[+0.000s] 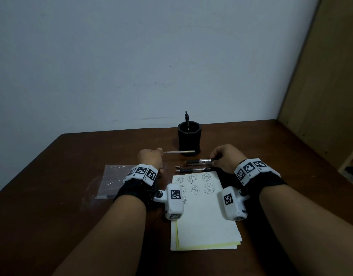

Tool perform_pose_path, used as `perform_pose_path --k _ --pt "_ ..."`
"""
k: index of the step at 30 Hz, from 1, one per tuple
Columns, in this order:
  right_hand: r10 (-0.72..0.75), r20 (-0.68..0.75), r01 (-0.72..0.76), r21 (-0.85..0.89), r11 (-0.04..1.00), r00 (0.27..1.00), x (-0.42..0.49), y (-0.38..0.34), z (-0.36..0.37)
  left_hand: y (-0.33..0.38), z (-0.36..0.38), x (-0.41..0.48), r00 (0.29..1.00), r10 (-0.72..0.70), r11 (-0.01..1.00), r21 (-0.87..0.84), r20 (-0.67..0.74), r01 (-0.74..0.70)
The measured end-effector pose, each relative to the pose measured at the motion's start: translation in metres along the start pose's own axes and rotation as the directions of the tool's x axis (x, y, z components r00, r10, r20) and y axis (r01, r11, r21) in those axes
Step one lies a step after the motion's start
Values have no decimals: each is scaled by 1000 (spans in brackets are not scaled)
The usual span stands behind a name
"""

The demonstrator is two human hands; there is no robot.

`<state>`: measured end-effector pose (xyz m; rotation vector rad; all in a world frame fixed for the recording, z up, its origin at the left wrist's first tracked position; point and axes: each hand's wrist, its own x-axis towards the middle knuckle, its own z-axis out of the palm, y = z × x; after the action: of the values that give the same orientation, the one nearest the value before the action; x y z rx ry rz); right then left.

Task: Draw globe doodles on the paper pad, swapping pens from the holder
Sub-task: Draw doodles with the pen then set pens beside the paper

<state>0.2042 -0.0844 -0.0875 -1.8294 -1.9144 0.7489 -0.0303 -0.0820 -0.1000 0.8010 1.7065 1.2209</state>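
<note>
Our L hand (pixel 150 158) is curled, fingertips pinching one end of a thin pen refill (pixel 179 152). The refill sticks out level toward the R, its far end in front of the black pen holder (pixel 189 139). Our R hand (pixel 226 158) is curled too, pinching the end of a dark pen barrel (pixel 198 161) that points L. We can't tell if the barrel touches the table (pixel 72 196).

Btwn the hands, a second pen (pixel 193 170) lies flat just past the top edge of the paper pad (pixel 203 220), w/ a small loose tip piece (pixel 178 167) by its L end. The pad sits btwn our forearms, w/ rows of globe doodles (pixel 194 189) across its top.

The holder stands beyond, near the wall, w/ one pen (pixel 187 120) upright in it. A clear plastic bag (pixel 109 180) lies L of our L wrist. Both wrists wear white marker bands (pixel 141 172).
</note>
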Motion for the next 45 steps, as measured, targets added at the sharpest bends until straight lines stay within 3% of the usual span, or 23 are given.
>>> perform_pose_path --k 22,28,32,45 --pt "32 46 -29 -68 997 998 1 -3 8 -6 12 -6 999 -28 1000 -5 42 29" --pt "-15 34 15 -8 1000 999 0 -6 2 -3 17 -9 998 -40 999 -18 42 41" --pt "-76 5 76 4 997 997 6 -15 -5 0 23 -8 998 -13 997 82 61 8" --pt "0 80 16 -194 981 997 27 -26 -16 6 41 1 983 -53 991 126 175 31"
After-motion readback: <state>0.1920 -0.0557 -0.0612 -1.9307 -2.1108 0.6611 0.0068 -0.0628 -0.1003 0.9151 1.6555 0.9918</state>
